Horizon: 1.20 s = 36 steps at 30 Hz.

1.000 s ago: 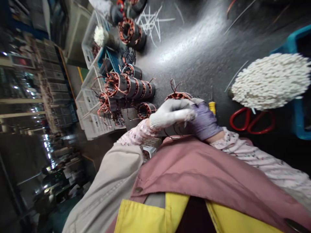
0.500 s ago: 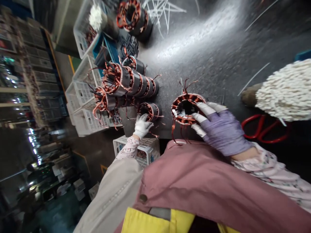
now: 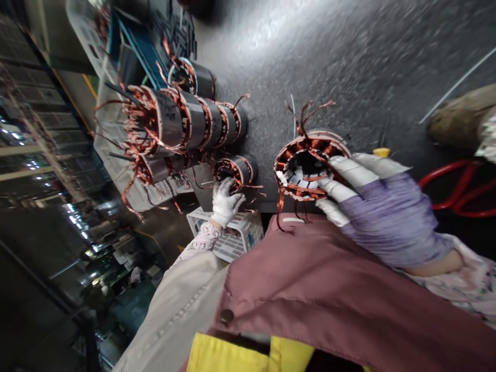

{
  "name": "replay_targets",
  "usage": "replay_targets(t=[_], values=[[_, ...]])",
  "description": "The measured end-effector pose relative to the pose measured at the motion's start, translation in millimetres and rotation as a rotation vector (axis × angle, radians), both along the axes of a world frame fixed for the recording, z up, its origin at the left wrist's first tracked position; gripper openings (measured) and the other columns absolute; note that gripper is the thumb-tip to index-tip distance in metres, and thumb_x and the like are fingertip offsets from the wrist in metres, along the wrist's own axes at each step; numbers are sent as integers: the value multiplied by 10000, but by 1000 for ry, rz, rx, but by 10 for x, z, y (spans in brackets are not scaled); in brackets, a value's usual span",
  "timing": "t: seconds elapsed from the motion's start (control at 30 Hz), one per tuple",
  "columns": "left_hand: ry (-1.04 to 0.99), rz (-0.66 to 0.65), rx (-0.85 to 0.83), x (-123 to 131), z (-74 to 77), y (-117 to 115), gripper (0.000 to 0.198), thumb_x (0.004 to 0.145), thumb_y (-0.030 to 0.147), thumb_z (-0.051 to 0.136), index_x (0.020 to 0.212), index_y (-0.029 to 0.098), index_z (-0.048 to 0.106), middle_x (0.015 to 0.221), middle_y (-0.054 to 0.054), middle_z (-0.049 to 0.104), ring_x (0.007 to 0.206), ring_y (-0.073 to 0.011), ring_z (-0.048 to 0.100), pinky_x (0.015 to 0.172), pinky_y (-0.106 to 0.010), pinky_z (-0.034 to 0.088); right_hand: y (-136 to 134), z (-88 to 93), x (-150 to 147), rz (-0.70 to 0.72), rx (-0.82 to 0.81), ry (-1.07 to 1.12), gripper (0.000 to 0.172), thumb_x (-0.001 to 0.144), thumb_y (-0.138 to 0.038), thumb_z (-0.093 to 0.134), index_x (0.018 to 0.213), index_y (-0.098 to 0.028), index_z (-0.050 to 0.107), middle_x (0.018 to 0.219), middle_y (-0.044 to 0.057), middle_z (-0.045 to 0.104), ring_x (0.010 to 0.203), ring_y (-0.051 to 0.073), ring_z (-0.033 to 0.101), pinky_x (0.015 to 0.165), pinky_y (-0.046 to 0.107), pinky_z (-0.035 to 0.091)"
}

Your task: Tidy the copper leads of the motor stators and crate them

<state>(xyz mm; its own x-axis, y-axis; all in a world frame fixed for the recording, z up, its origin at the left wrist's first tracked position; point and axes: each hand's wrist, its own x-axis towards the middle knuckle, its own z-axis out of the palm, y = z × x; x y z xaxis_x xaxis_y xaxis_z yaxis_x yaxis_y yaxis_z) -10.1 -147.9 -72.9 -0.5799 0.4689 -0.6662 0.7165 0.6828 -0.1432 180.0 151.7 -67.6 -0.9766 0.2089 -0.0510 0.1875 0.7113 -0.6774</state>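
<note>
A motor stator (image 3: 284, 155) with copper windings stands on the dark worktop in front of me, wire ends sticking out above and below. My right hand (image 3: 382, 206), in a purple glove with white-wrapped fingertips, grips its right rim; the fingers look closed on the edge. White pieces show inside the bore. To the left, my left hand (image 3: 225, 202), in a white glove, has its fingers curled over the rim and into the bore of a smaller-looking stator (image 3: 245, 169). Its fingertips are partly hidden there.
Several stators (image 3: 194, 116) lie in rows at the left, copper leads pointing outward. A white crate (image 3: 236, 240) is below the worktop edge. At right are red-handled scissors (image 3: 457, 186), a brown handle (image 3: 451, 121) and a small yellow piece (image 3: 382, 152). A blue bin (image 3: 137, 46) stands upper left.
The view has come closer and shifted, so the stators look larger and the far tools slide out of frame. Both hands keep to the same stators, with little visible movement.
</note>
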Motion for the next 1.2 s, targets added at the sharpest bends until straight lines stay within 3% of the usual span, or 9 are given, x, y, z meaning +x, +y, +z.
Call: replay_targets(t=[0.23, 0.33, 0.43, 0.5, 0.63, 0.73, 0.9, 1.07, 1.2], values=[[-51, 5, -9, 171, 376, 478, 299, 993, 396, 498, 1045, 299, 777, 1419, -79, 650, 1319, -308, 583, 1151, -525, 383, 30, 92, -67, 45, 64, -132, 426, 1020, -335, 403, 1228, -295, 772, 1486, 46, 579, 1354, 362, 559, 1150, 588, 467], [-130, 84, -174, 100, 329, 840, 348, 978, 391, 532, 1241, 259, 716, 1314, -141, 697, 1103, -305, 697, 977, -464, 504, 26, 27, -52, 55, 129, -55, 422, 1021, -356, 417, 1215, -236, 772, 1483, 74, 586, 1335, 379, 568, 1132, 580, 478], [-75, 222, -389, 56, 190, 1084, 527, 1002, 387, 482, 1495, 202, 509, 1072, -158, 757, 949, -300, 738, 826, -405, 533, 11, -51, -43, 51, 203, 173, 391, 990, -337, 516, 1146, -94, 779, 1410, 188, 631, 1226, 436, 614, 1027, 589, 533], [-196, 76, -394, 109, 160, 1112, 473, 1014, 390, 457, 1423, 190, 584, 1087, -152, 749, 998, -295, 731, 818, -372, 532, 4, -83, -52, 49, 233, 253, 351, 966, -295, 566, 1108, -53, 777, 1355, 229, 654, 1176, 437, 626, 968, 570, 556], [-593, -288, -234, 348, 336, 915, 367, 1009, 433, 479, 1111, 209, 752, 1214, -105, 712, 1021, -230, 714, 801, -301, 536, 11, -112, -79, 58, 274, 328, 297, 949, -271, 608, 1078, -55, 766, 1317, 239, 666, 1147, 399, 629, 935, 530, 567], [-649, -235, -101, 416, 522, 729, 354, 1015, 418, 486, 1065, 200, 760, 1132, -88, 729, 946, -185, 714, 789, -270, 541, 26, -131, -82, 80, 285, 355, 293, 941, -275, 626, 1075, -51, 760, 1326, 236, 659, 1141, 394, 630, 943, 521, 568], [-380, -14, 215, 200, 728, 605, 309, 1000, 385, 532, 1004, 185, 767, 1151, -88, 744, 990, -182, 720, 858, -283, 563, 32, -156, -74, 80, 286, 268, 329, 985, -321, 553, 1136, -112, 757, 1386, 190, 637, 1210, 350, 591, 992, 501, 534], [-142, -1, 676, 95, 839, 916, 314, 1007, 403, 538, 952, 184, 757, 1095, -64, 759, 978, -155, 720, 885, -269, 555, 31, -160, -89, 97, 191, 80, 374, 988, -363, 536, 1212, -140, 736, 1477, 168, 570, 1314, 348, 514, 1082, 521, 451], [-129, -229, 563, 145, 781, 1367, 358, 980, 413, 592, 1264, 218, 688, 1367, -91, 659, 1109, -202, 698, 893, -283, 537, 31, -132, -100, 101, 219, 5, 387, 958, -356, 573, 1264, -157, 705, 1525, 159, 521, 1342, 352, 473, 1075, 526, 429]])
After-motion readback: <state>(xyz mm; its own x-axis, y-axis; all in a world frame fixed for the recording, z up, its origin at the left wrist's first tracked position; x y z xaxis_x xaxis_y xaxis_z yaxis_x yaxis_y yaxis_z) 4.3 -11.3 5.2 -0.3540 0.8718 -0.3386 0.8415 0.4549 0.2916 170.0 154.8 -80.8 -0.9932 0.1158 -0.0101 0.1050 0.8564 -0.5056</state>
